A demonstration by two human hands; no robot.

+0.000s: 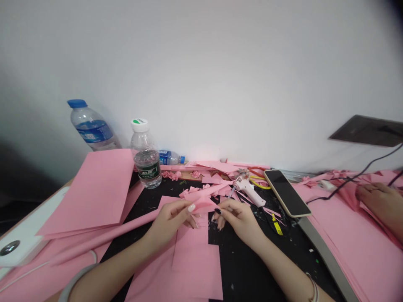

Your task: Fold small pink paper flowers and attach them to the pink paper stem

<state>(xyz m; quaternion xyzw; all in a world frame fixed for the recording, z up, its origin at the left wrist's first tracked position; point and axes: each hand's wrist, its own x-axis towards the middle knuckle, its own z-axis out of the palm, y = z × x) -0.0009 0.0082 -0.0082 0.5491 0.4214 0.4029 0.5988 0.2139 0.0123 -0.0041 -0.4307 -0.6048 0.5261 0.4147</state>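
Note:
Between my two hands is a small piece of pink paper (205,204), pinched from both sides above the black work mat (245,264). My left hand (174,218) grips its left end between thumb and fingers. At the right corner, my right hand (234,218) closes on it with thumb and forefinger. Below lie cut pink sheets (198,268), partly under my left forearm. A long rolled pink paper tube (119,230) slants behind my left wrist. Just beyond my right hand rests a white and pink glue gun (248,188).
A green-labelled bottle (147,163) and a blue-capped bottle (91,130) stand back left; another bottle (170,157) lies by the wall. Orange and yellow scissors (260,183) and a phone (287,193) sit right. Another person's hand (382,201) touches pink paper far right, near a dark cable (346,182).

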